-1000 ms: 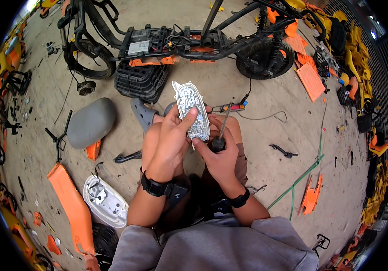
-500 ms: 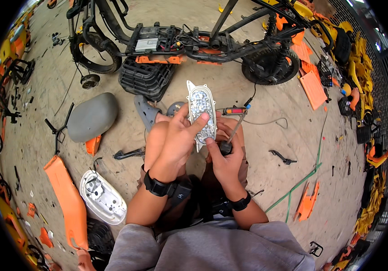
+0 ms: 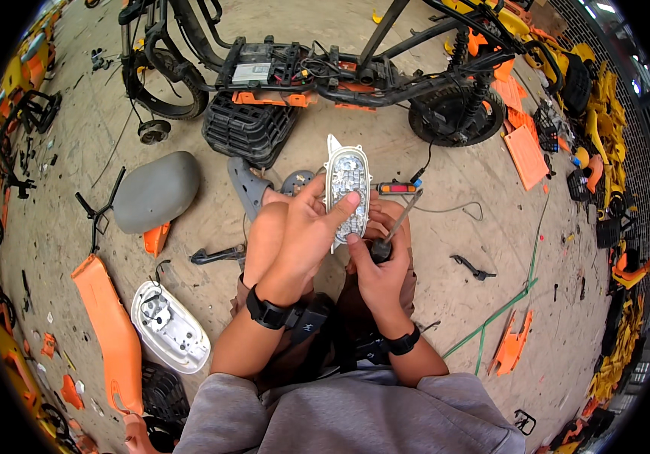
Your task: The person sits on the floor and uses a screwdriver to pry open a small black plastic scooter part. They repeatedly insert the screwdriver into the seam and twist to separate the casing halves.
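Observation:
Above my knees, a long oval lamp part (image 3: 348,178) stands nearly upright, with a silver faceted face, a pale rim and a pointed tab at its top. My left hand (image 3: 302,231) is closed on it, thumb pressed on the silver face. On the other side my right hand (image 3: 381,274) touches the part's lower end with its thumb. That same hand grips a screwdriver (image 3: 403,218), black handle in the palm and metal shaft slanting up to the right. The fingers behind the lamp part are partly hidden.
A two-wheeler frame (image 3: 385,91) stands ahead beside a black crate (image 3: 245,132). Left lie a grey seat (image 3: 156,191), an orange panel (image 3: 109,325) and a white lamp housing (image 3: 169,327). A red-and-yellow light (image 3: 399,188), cable and green strap (image 3: 506,310) lie right.
The lamp part has shifted slightly right and turned more upright, with my left hand moving along. My right hand keeps its hold on the screwdriver. The whole view has shifted a little.

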